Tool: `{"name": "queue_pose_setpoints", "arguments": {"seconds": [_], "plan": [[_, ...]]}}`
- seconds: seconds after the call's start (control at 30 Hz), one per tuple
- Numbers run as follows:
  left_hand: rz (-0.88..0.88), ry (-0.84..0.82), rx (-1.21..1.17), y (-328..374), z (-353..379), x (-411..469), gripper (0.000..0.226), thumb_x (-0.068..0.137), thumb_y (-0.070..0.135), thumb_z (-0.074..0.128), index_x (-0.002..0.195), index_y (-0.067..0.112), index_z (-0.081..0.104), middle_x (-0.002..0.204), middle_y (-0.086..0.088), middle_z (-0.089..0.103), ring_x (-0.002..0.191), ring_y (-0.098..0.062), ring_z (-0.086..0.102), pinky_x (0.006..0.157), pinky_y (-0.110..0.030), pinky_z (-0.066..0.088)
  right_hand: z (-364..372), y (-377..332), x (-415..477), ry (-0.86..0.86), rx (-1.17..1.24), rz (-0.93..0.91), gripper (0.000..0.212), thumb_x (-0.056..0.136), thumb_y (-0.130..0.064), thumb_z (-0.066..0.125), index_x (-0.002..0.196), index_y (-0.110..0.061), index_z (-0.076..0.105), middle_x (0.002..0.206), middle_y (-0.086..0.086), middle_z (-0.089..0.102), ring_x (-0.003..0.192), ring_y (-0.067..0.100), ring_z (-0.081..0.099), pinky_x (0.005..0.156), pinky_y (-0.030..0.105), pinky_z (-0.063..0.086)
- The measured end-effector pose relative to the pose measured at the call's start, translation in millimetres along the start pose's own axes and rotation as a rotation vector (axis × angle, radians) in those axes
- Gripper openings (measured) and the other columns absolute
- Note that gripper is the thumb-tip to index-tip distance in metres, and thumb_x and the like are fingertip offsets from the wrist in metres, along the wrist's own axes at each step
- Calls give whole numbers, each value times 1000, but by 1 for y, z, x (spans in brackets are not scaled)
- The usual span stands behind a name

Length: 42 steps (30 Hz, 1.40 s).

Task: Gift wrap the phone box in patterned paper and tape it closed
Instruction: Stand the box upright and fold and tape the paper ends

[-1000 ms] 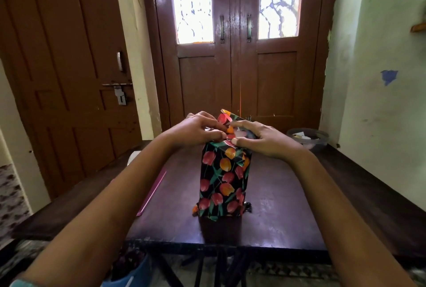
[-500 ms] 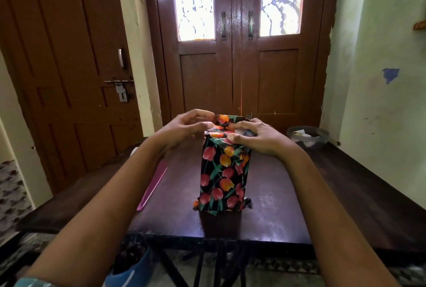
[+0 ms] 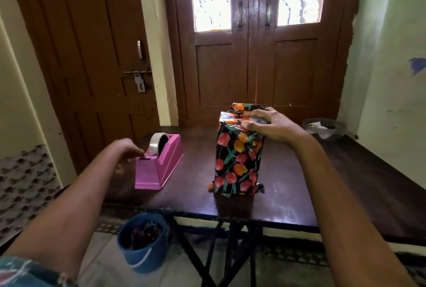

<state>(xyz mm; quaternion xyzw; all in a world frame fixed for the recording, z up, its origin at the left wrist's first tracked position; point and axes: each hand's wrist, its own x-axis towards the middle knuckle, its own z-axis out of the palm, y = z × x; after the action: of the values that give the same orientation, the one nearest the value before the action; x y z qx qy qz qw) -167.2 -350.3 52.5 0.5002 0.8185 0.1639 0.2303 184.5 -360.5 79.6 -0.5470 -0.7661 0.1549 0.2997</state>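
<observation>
The left hand (image 3: 125,148) has left the box top for the pink tape dispenser (image 3: 159,167), its grip pinching the tape end (image 3: 145,154). To its right, the wrapped phone box (image 3: 237,160) stands upright on the bench (image 3: 299,194), the right hand (image 3: 272,125) pressing the folds with flat fingers. Held by one hand, the flaps may spring open; a hard pull could drag the dispenser.

One cam only, head-worn, wide-angle, edges bent. Looks fwd & down across the table (image 3: 288,194) from its near edge, facing the double door (image 3: 214,74) straight ahead. Close range: both forearms come in from the bottom corners, left hand (image 3: 125,148) at the tape (image 3: 156,146) left of centre, right hand (image 3: 274,125) on the wrapped box (image 3: 237,160) mid-frame. Bucket (image 3: 143,252) shows below the table edge.
</observation>
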Motion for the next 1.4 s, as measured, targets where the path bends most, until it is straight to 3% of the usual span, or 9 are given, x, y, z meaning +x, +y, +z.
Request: {"name": "queue_pose_setpoints", "arguments": {"seconds": [0.2, 0.4, 0.53, 0.7, 0.83, 0.97, 1.13, 1.27, 1.4], "plan": [[-86, -96, -423, -1, 17, -4, 40, 95, 28, 52, 122, -1, 50, 100, -21, 53, 73, -28, 56, 50, -37, 54, 0, -3, 0, -17, -26, 6, 53, 85, -54, 50, 134, -35, 45, 145, 7, 27, 131, 29, 30, 102, 41, 33], [-80, -116, -586, 16, 15, -20, 27, 96, 26, 48, 111, 4, 51, 90, -15, 48, 90, -30, 52, 78, -46, 52, 1, -2, 1, -10, -13, 18, 54, 85, -55, 51, 134, -35, 45, 145, 7, 27, 132, 30, 30, 101, 40, 33], [-83, -131, -801, 13, 12, -19, 28, 97, 29, 41, 94, 4, 53, 109, -15, 51, 114, -34, 46, 89, -59, 44, 1, -3, 2, -9, -2, 6, 51, 86, -53, 51, 133, -36, 46, 144, 7, 28, 131, 30, 31, 99, 36, 33], [-53, -97, -874, 13, 15, -18, 30, 98, 28, 39, 107, 7, 58, 131, -12, 50, 126, -34, 41, 92, -65, 39, 0, -3, 1, -5, 5, 8, 50, 87, -52, 50, 133, -35, 46, 144, 7, 29, 131, 29, 31, 90, 30, 30], [-26, 7, -952, -1, 29, -17, 21, 95, 25, 50, 98, 6, 58, 128, -15, 52, 113, -33, 51, 82, -55, 46, 1, -3, 2, -11, -5, 28, 52, 85, -54, 50, 134, -35, 46, 145, 8, 28, 132, 31, 30, 100, 37, 33], [10, 108, -1040, -9, 42, -20, 21, 91, 24, 58, 82, 5, 57, 94, -12, 55, 75, -22, 52, 77, -47, 51, 1, -3, 4, -10, -7, 36, 51, 86, -54, 50, 133, -36, 46, 144, 8, 29, 132, 30, 29, 98, 37, 32], [11, 168, -1058, -16, 52, -21, 25, 89, 20, 62, 103, -1, 60, 93, -12, 59, 85, -23, 58, 73, -41, 53, 1, -2, 5, -7, 5, 51, 51, 85, -54, 51, 133, -36, 46, 144, 8, 30, 132, 30, 29, 98, 37, 32], [1, 160, -1046, -23, 59, -21, 15, 89, 12, 61, 78, 3, 59, 64, -5, 62, 65, -15, 54, 62, -32, 48, 1, 0, 8, -7, 14, 60, 52, 85, -55, 51, 133, -36, 46, 142, 7, 31, 131, 29, 31, 92, 34, 32], [-1, 124, -1029, -35, 65, -15, 12, 87, 15, 64, 79, 7, 62, 74, -6, 61, 67, -16, 57, 61, -30, 48, 2, 3, 10, -7, 18, 54, 50, 85, -54, 51, 132, -35, 48, 141, 7, 32, 129, 28, 33, 89, 32, 31]]}}
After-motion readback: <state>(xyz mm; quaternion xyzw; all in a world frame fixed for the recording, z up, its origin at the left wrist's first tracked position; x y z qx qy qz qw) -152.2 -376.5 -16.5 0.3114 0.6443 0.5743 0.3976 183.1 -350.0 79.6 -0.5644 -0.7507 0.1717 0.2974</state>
